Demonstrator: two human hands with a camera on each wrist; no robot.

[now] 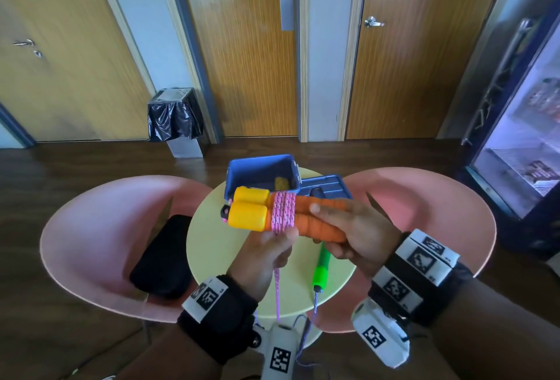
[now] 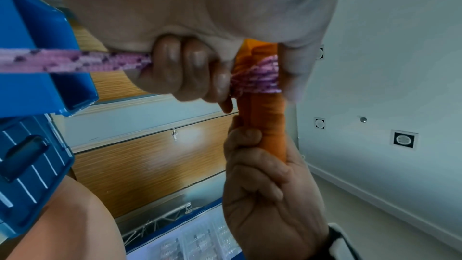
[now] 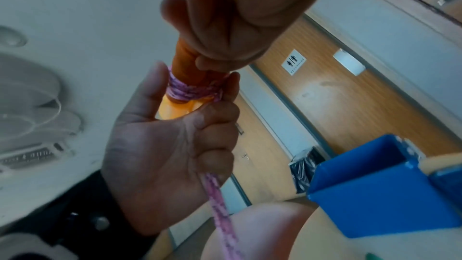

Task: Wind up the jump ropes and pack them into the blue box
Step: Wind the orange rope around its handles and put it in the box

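My right hand gripped the handles lying crosswise; my left hand, just below, pinched the cord at the wraps.

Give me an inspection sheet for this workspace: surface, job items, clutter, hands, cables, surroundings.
Surface: round yellow table between two pink chairs.
Job's things: orange handles held together, pink rope coiled round them, its tail hanging down; green-handled rope on the table; blue box open, something yellowish inside; blue lid beside it.
Clutter: black pouch on the left chair.
Hands: left hand grips the pink rope at the coil; right hand grips the orange handles.
Cables: nothing seen.
Surroundings: wooden doors, lined bin, glass-front fridge.
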